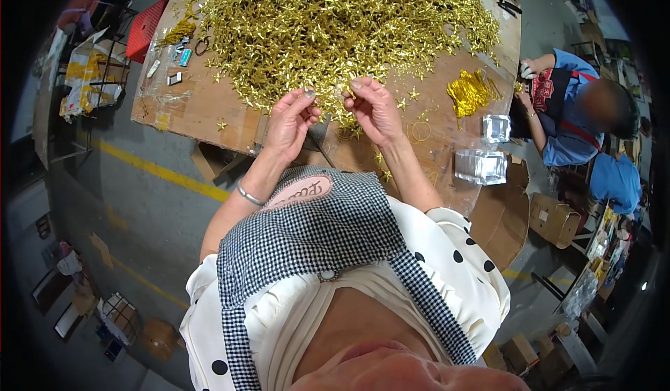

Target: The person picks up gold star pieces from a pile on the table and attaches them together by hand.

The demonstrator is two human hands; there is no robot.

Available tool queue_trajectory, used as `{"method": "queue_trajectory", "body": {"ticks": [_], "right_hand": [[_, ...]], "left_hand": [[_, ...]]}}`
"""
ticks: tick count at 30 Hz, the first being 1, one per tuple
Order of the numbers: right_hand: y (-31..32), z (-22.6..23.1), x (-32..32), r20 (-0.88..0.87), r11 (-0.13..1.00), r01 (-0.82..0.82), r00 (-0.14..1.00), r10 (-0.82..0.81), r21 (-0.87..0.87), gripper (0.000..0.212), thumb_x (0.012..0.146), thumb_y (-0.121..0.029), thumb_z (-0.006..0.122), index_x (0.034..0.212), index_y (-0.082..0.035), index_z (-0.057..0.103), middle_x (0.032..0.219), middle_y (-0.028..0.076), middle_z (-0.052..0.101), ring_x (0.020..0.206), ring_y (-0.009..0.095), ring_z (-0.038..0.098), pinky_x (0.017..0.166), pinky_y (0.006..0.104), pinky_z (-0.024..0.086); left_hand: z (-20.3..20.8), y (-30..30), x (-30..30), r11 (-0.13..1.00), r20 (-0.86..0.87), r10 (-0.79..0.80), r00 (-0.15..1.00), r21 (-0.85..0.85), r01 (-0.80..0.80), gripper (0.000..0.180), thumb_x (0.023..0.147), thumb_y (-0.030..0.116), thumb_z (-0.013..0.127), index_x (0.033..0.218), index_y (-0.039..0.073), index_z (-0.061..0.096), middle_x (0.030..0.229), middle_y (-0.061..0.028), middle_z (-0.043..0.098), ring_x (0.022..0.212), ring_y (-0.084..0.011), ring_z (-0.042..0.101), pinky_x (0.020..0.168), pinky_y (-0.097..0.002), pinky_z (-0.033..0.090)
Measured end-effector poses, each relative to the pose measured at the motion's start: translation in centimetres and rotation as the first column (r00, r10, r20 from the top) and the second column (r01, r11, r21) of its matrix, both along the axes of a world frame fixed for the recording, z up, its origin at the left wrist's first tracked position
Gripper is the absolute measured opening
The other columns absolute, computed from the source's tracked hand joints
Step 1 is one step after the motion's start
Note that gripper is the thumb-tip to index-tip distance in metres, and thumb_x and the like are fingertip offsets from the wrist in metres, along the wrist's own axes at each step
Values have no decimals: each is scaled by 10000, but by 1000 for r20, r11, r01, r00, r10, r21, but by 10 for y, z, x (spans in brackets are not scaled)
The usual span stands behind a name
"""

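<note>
My left hand (289, 124) is raised at the table's near edge, thumb and fingertips pinched together. Across a small gap, my right hand (379, 112) pinches in the same way, its fingertips turned toward the left. Whatever either pinch holds is too small to make out against the gold behind it. Just beyond both hands spreads a large heap of shiny gold stars (335, 35). A few loose stars (413, 93) lie by my right hand, near a thin gold ring of wire or cord (420, 131).
Right of the heap lies a bundle of gold strips (469, 94), with clear plastic boxes (481, 167) nearer me. A red basket (145, 31) stands off the table's left side. A co-worker in blue (569, 112) works at the right edge. Cardboard (506, 216) rests below there.
</note>
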State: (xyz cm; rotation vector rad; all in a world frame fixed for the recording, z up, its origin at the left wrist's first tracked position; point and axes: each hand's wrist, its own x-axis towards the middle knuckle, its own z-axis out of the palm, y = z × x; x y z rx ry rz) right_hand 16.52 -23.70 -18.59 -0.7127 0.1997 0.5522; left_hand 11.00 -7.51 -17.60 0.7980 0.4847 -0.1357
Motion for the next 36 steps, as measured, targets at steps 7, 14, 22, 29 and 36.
{"method": "queue_trajectory", "body": {"ticks": [7,14,22,29,36], "right_hand": [[-1,-7,1,137,999,-18,990,25,-47,60,807,-84,558,847,-39,551,755,32,546,684,124,545,613,234,440],[2,0,-3,165,968,-194,961,220,-160,147,835,-148,533,918,-27,547,784,24,538,632,90,500,578,205,428],[4,-3,-3,118,968,-227,964,239,-106,143,840,-154,536,885,-19,554,737,27,554,578,67,500,502,177,422],[4,9,-3,52,985,-173,984,172,2,212,877,-188,475,849,4,559,740,61,573,592,87,520,497,179,427],[-1,3,-6,147,963,-238,956,255,-127,134,831,-125,545,874,-2,575,719,42,563,584,79,505,524,179,421]], "left_hand": [[-1,-1,0,1000,5,-9,1000,-8,9,117,805,106,579,912,61,564,772,-22,595,630,-101,552,565,-210,432],[0,-3,1,999,32,-17,999,29,16,131,805,98,580,927,52,564,775,-30,598,633,-97,555,567,-205,432],[0,-3,1,999,60,-21,998,34,19,135,810,87,572,935,40,564,777,-33,601,633,-94,561,570,-195,434],[1,-4,-1,1000,80,-1,997,23,0,137,812,85,568,942,40,562,788,-38,600,642,-101,565,580,-199,441],[1,-4,-2,1000,114,28,993,11,-29,134,817,83,563,944,42,557,806,-43,597,647,-109,569,587,-205,448]]}}
